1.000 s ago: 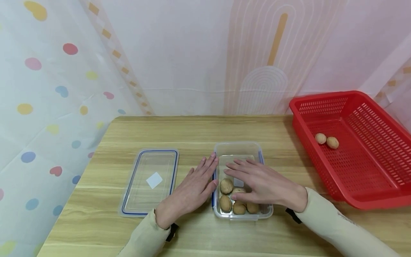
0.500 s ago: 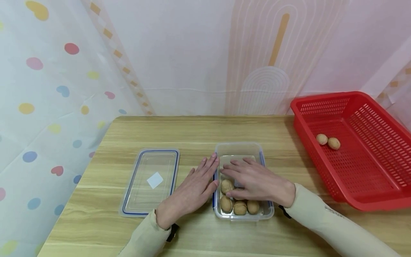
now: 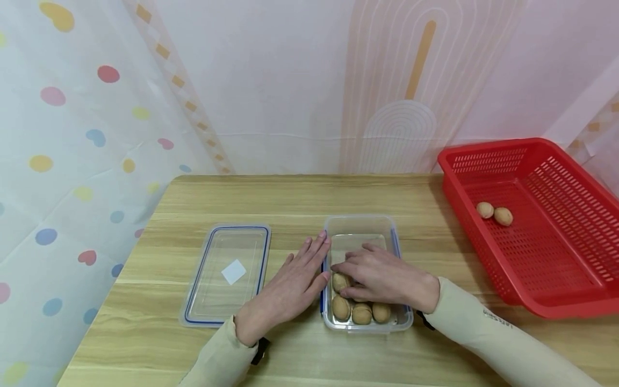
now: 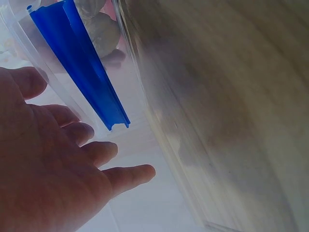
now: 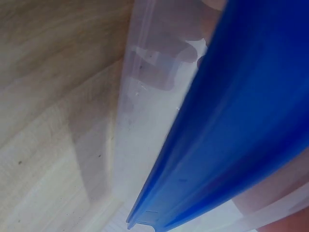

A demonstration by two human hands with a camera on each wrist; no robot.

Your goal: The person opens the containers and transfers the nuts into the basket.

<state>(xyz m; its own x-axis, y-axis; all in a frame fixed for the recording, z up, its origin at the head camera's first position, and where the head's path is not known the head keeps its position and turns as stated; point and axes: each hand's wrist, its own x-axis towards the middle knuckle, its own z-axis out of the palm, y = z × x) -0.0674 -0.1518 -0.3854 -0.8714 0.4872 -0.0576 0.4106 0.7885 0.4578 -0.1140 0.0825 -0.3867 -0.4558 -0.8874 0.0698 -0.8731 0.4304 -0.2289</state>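
Note:
A clear plastic food box (image 3: 360, 219) with blue side clips stands before me, several walnuts (image 3: 361, 313) at its near end. My left hand (image 3: 295, 285) lies along the box's left side, its fingers fairly straight and right at the rim; the left wrist view shows them beside a blue clip (image 4: 79, 63). Reaching inside the box, my right hand (image 3: 387, 274) has bent fingers, with thumb and index finger on either side of the walnut (image 3: 340, 281) at the left wall. Another walnut is mostly hidden under this hand. A blue clip (image 5: 231, 106) covers much of the right wrist view.
The box's lid (image 3: 227, 295), clear with a blue seal and a white label (image 3: 234, 271), lies flat on the wooden table (image 3: 300, 199) at left. A red plastic basket (image 3: 483, 269) at right holds two walnuts (image 3: 503, 216). A patterned cloth (image 3: 280, 86) hangs behind.
My right hand has moved slightly left and down into the box, and its spread fingers have bent toward the walnut by the left wall. The left hand stays in place.

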